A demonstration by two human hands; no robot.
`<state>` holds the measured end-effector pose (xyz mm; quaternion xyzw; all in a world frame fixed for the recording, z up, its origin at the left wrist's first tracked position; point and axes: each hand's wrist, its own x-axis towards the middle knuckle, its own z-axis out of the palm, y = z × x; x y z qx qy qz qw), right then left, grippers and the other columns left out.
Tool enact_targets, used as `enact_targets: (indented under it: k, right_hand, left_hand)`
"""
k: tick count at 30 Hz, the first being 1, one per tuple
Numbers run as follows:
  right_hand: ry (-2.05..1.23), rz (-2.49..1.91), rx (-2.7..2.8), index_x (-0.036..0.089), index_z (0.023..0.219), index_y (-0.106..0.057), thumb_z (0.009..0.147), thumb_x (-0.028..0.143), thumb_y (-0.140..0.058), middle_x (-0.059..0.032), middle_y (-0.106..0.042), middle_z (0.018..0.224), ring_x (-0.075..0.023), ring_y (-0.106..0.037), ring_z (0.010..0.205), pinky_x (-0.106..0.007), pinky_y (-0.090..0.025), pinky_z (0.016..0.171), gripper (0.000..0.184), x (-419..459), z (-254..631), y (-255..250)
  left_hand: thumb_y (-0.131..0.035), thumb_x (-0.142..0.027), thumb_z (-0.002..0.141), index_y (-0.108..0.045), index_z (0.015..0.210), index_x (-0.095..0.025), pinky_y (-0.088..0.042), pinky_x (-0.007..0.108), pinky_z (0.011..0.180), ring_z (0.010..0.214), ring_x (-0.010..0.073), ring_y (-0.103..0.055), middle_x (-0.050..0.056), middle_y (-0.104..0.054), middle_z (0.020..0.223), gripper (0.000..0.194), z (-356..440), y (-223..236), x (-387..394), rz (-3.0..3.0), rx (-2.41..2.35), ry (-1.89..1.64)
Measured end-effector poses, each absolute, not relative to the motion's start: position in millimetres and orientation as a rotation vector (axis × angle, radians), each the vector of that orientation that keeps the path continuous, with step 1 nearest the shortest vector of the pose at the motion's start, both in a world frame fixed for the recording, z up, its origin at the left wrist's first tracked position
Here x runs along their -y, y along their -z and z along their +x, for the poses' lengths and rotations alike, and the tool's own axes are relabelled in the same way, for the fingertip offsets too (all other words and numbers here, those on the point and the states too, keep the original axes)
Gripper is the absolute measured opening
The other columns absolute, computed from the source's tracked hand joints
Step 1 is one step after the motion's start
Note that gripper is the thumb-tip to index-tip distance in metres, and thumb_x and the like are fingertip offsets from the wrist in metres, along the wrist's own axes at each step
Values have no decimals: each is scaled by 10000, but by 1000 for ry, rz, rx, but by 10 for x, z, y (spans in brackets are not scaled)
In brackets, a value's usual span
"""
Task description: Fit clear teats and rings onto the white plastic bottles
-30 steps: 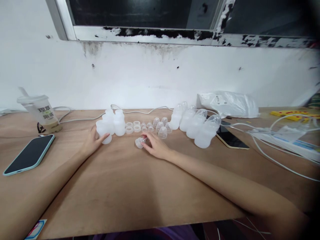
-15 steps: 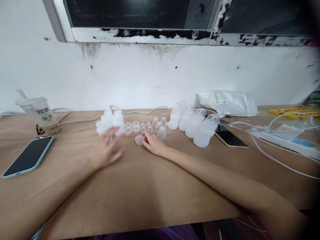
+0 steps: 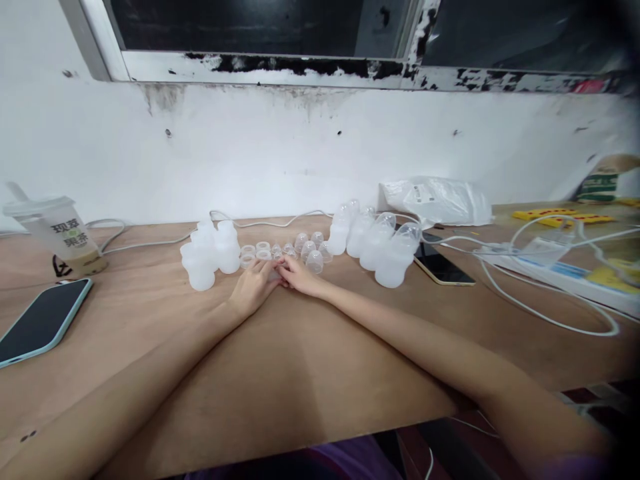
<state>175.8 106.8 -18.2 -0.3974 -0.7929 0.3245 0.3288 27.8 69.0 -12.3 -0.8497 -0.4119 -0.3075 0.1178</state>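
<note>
My left hand (image 3: 253, 285) and my right hand (image 3: 299, 275) meet low over the table, fingertips together. Between them shows a little of a pale translucent screw ring (image 3: 274, 274); the left fingers are closed on it. The right fingers pinch a clear bottle nipple, now mostly hidden by the hands. Just behind lie several white rings (image 3: 263, 247), small clear nipples (image 3: 277, 249) and clear dome caps (image 3: 315, 261). Uncapped frosted baby bottles (image 3: 201, 267) stand beyond my left hand. Right of the caps are several bottles with domed tops (image 3: 393, 264).
A drink cup (image 3: 70, 237) and a phone (image 3: 45, 321) are at the left. To the right lie a second phone (image 3: 444, 264), a white plastic bag (image 3: 440, 202), and a power strip (image 3: 560, 273) with loose cables. A white wall rises behind the table (image 3: 280, 373).
My left hand has moved right and closed beside my right hand at the ring. My right hand stays at about the same place by the caps. The whole view has shifted slightly.
</note>
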Motion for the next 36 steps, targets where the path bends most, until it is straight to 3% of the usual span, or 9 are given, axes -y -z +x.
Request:
enact_targets:
  k: [3,7,9,13,17,21,28,36]
  right_hand:
    - [-1193,-1009,1906,178,845,-392,819,260,-345,79,-417,469,-77,-413,395,-193,-328,417,99,-1148,1768,241]
    - [-1238,-975,1789,179,791,-391,786,274,-373,91,-372,464,-78,-433,413,-191,-334,425,97,-1141,1784,233]
    - [-1124,-997,1770,184,801,-393,774,309,-394,89,-369,490,-75,-417,430,-195,-328,446,127,-1086,1798,203]
    - [-531,-1244,1866,189,829,-477,709,323,-506,50,-442,575,-99,-434,532,-227,-325,523,182,-975,1824,158]
    - [-258,-1412,2003,186,948,-517,714,245,-487,-16,-553,748,-153,-504,710,-260,-345,601,244,-953,1828,169]
    - [-224,-1380,2020,172,1038,-451,708,190,-468,-37,-570,875,-157,-513,763,-267,-362,631,331,-956,1830,184]
    - [-286,-1321,2038,191,790,-513,738,223,-447,-4,-597,767,-137,-530,683,-250,-366,595,90,-915,1821,155]
    - [-307,-1266,2046,194,844,-513,743,209,-447,-1,-612,830,-125,-536,681,-252,-384,629,121,-904,1807,163]
  left_hand:
    - [-494,-261,797,-504,1008,-191,-440,313,793,929,185,-496,45,-577,935,222,295,129,-701,-2528,1194,925]
    - [-493,-274,796,-505,1021,-189,-461,303,734,848,183,-559,48,-605,923,240,217,171,-748,-2554,1353,906]
    - [-495,-290,791,-498,1024,-187,-472,305,691,800,188,-580,50,-612,909,254,162,192,-766,-2551,1448,896]
    - [-451,-218,797,-507,990,-181,-479,324,674,806,201,-580,64,-604,926,205,125,207,-791,-2533,1498,839]
    - [-430,-104,763,-538,928,-143,-429,367,843,1017,222,-477,105,-556,1039,202,150,199,-818,-2508,1299,840]
    - [-451,-87,735,-555,918,-121,-409,390,867,1003,237,-445,123,-539,1027,212,155,197,-819,-2427,1240,808]
    - [-453,-103,739,-548,959,-116,-410,396,852,990,255,-424,120,-511,1029,240,154,216,-802,-2355,1262,755]
    - [-438,-77,727,-533,940,-133,-405,405,845,997,254,-415,119,-485,1025,240,157,193,-791,-2393,1216,743]
